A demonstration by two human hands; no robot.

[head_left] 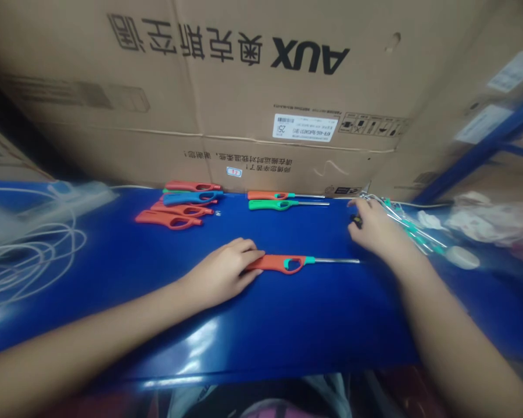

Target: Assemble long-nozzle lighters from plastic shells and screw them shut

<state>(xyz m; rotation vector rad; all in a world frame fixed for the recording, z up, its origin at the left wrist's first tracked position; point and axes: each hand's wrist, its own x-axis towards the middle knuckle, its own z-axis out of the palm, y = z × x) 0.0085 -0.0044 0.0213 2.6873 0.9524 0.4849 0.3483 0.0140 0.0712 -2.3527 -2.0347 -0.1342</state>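
Note:
My left hand [229, 270] is closed on the handle end of an orange long-necked gas lighter [273, 263]. This lighter has a teal trigger and collar, and its metal tube points right, low over the blue table. Farther right and back, my right hand [377, 226] is curled with its fingers closed round a small black-and-yellow object [356, 220]; most of that is hidden. Beside that hand lies a bunch of metal tubes with teal parts [412, 229]. Behind my hands rest an orange lighter [265, 195] and a green lighter [268, 205], both with metal tubes.
Several red lighter handles [161, 219] and a blue handle [187, 198] lie at back left. White tubing [70, 232] coils on the left. A large cardboard box [226, 104] stands behind the blue table [314, 325]. Crumpled plastic [479, 215] and a blue frame bar [475, 148] are right.

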